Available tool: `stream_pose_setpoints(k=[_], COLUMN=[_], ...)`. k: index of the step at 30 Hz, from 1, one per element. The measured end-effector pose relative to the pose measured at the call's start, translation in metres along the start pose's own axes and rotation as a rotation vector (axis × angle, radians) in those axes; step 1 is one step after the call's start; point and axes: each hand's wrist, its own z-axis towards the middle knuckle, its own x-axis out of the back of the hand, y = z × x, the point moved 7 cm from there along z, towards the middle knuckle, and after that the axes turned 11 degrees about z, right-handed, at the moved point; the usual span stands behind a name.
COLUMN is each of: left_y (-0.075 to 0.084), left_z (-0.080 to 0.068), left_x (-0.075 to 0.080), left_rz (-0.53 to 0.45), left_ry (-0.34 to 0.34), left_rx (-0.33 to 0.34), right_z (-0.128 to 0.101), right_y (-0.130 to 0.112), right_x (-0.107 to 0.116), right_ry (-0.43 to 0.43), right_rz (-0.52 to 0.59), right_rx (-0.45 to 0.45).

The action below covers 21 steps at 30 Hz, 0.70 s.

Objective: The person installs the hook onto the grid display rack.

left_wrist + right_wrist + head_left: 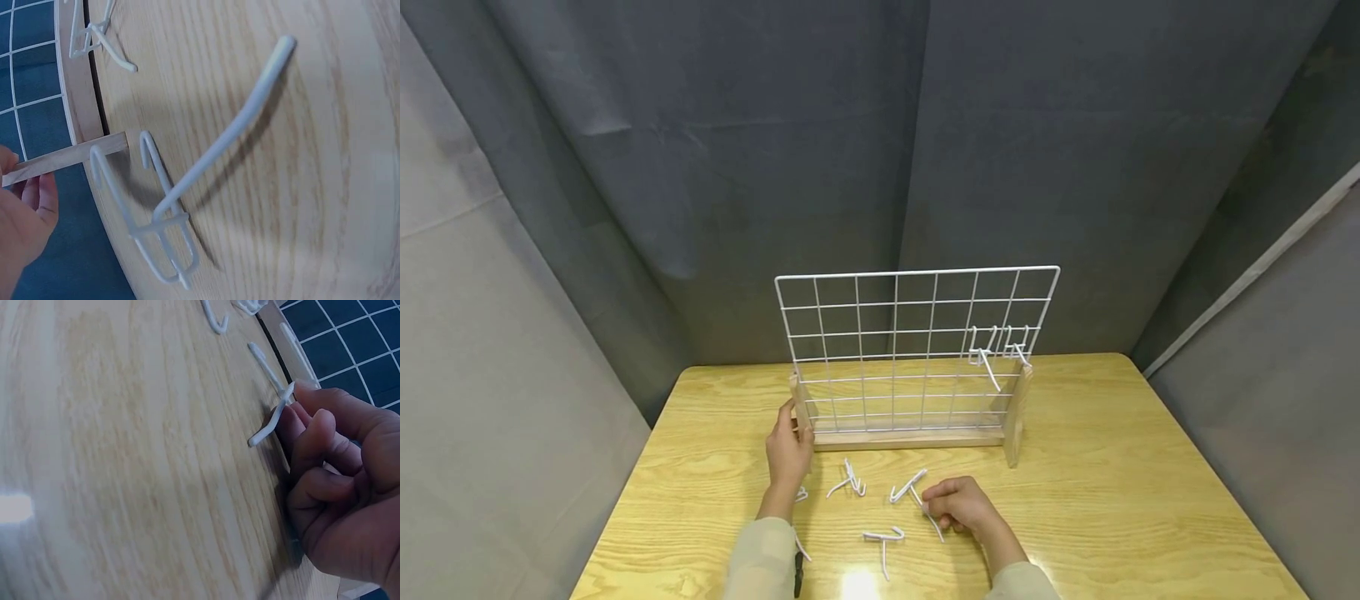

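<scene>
A white wire grid panel (913, 332) stands upright in a wooden base. My left hand (789, 446) grips the base's left wooden upright (801, 400), which the left wrist view shows between thumb and fingers (47, 194). To the right, my right hand (958, 504) pinches the arm of a white wire display hook (917, 495) low over the table; its arm end (269, 429) sticks out past the fingertips. Two more hooks hang on the grid at its right side, one left hook (985, 357) and one right hook (1017, 347).
Loose hooks lie on the wooden table (1112, 483): one near the base (848, 480), one toward the front (883, 537), and others partly hidden behind my left wrist, including a large close hook (231, 128). Grey curtains (797, 167) surround the table's back and sides.
</scene>
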Motion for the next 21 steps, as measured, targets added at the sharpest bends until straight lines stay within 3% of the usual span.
stream_pose_setpoints(k=[13, 21], left_y=[0.0009, -0.0049], left_z=[0.0005, -0.003], left_x=[0.0013, 0.0024], left_rz=[0.0, -0.093], left_ry=[-0.018, -0.02], left_rx=[0.035, 0.069], right_z=[0.0066, 0.0085], right_y=[-0.0008, -0.0057], right_x=[-0.0045, -0.0078], right_ry=[0.006, 0.002], right_rz=[-0.075, -0.08], right_rx=[0.014, 0.029])
